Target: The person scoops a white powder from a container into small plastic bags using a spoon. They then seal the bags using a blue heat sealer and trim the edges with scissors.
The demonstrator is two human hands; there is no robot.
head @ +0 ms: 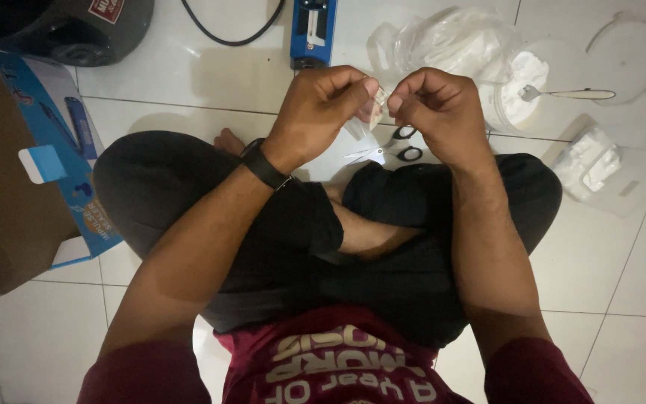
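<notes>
Head view: your left hand (321, 112) and right hand (437, 111) are raised side by side over your crossed legs, both pinched tight on one small clear plastic bag (368, 114) held between them. Scissors (392, 147) lie on the tile floor (188, 97) just below. A tub of white powder (526, 84) with a spoon (566, 93) sits near your right hand.

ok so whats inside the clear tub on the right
The clear tub holds white powder with a spoon resting across it. How deep the powder goes cannot be seen.
</notes>
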